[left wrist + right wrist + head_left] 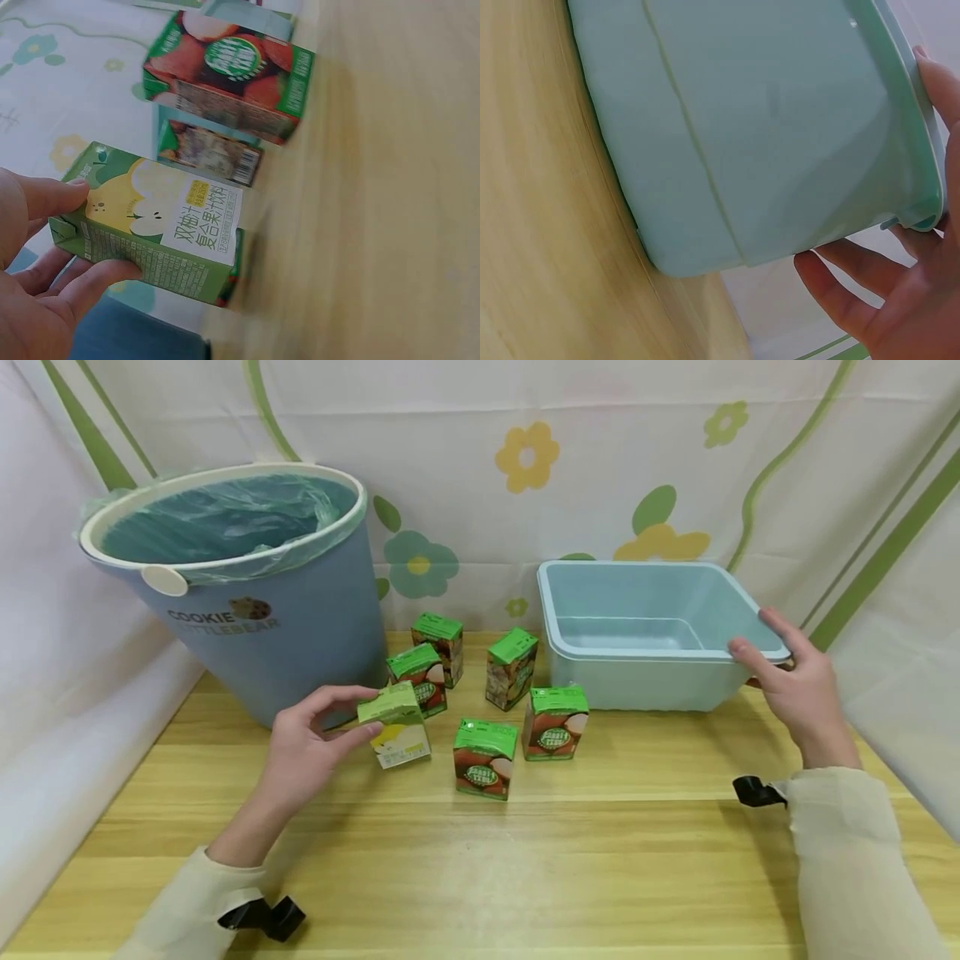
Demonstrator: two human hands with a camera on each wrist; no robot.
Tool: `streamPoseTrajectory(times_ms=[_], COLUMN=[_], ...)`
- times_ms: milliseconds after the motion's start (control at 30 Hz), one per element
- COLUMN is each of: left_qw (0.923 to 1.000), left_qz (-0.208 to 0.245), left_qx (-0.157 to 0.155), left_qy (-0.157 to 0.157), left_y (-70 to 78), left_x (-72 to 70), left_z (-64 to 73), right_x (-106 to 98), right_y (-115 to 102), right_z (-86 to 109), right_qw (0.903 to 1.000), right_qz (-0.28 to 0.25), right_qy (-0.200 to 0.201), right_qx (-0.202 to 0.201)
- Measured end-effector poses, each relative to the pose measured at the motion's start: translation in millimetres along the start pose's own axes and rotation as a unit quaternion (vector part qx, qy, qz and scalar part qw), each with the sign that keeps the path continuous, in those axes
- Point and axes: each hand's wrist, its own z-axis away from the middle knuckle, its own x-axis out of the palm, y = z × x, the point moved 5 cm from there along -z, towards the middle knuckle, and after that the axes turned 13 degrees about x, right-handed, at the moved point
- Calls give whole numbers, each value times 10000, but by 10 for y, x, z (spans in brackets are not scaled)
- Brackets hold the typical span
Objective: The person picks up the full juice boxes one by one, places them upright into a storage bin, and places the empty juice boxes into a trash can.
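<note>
Tabletop (465, 877), wood-grained, under everything, flowered cloth (465, 410) hung behind it. Next in size, blue bin (307, 643) at back left, lined with a thin translucent bag folded over the pale rim. Then pale blue tub (637, 685) at back right, no lid on it. Right hand (802, 693) grips the tub's right end, thumb over the rim, fingers beneath and against the outer wall. Left hand (303, 752) holds the light green carton (397, 735) between thumb and fingers, near its top end; carton tilted, just in front of the bin's foot; cannot tell whether its base clears the wood. Five red-sided or brown-sided, green-topped cartons stand about: one close behind the held one (427, 689), one behind that (448, 652), one farther right (512, 672), two in front (483, 764) (557, 727). Handling, as judged: keep the pinch on opposite faces, firm enough against slipping but not so hard as to dent thin card; raise it straight, clear of its close neighbour, before any sideways travel; hold the tub rim steady, without levering that end up.
</note>
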Motion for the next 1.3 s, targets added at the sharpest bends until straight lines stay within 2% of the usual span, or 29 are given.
streamPoseTrajectory(times_ms=[300,700,967,1300], left_qw=[9993,9993,9981,9925], left_qz=[222,-146,380,946], left_qx=[154,329,323,439], left_qy=[271,116,367,630], left_y=[250,483,554,607], left_x=[-62,38,268,571], left_z=[-117,-407,-655,-886], right_x=[13,20,-21,22], right_y=[-2,-22,-14,-7], right_z=[9,16,25,18], right_qw=[10000,9999,9996,9997], right_qz=[8,-81,-132,-129], right_qy=[39,104,209,156], right_qx=[-40,-94,-130,-101])
